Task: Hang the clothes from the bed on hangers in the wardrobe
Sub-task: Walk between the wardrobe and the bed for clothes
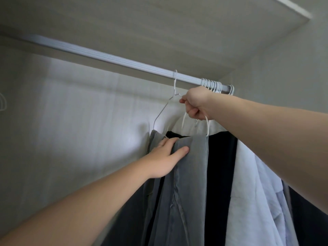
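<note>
- Your right hand [195, 103] is closed in a fist round the white wire hanger [164, 108], just beside its neck. The hook sits over the pale ribbed wardrobe rail [106, 57], apart from the bunch of spare hanger hooks [212, 85] on the right.
- Your left hand [165, 157] lies on the long grey cloth garment [188, 183]. Its fingers [168, 141] are straight and the thumb is flat on the cloth, so it is pressing rather than gripping.
- The grey garment is draped over the hanger inside the wardrobe, in front of a black garment [220, 166] and near a white shirt [248, 183]. This piece looks all but hung. The bed is out of view.
- The garment is only folded over thin wire. If one fall is heavier than the other, it could slide off once your left hand lifts. Even it out first.
- Thin white cords [207, 125] hang from under your fist. I cannot tell which garment they belong to. If a finger is caught in one when you pull away, you may drag it and tip the hanger.
- The hook looks slim against a thick rail. A sideways or upward tug while you push it toward the other hooks could lift it off, and hanger and garment would both drop.
- If you crowd it hard against the black garment, you could rumple the cloth or pull it off its fold.
</note>
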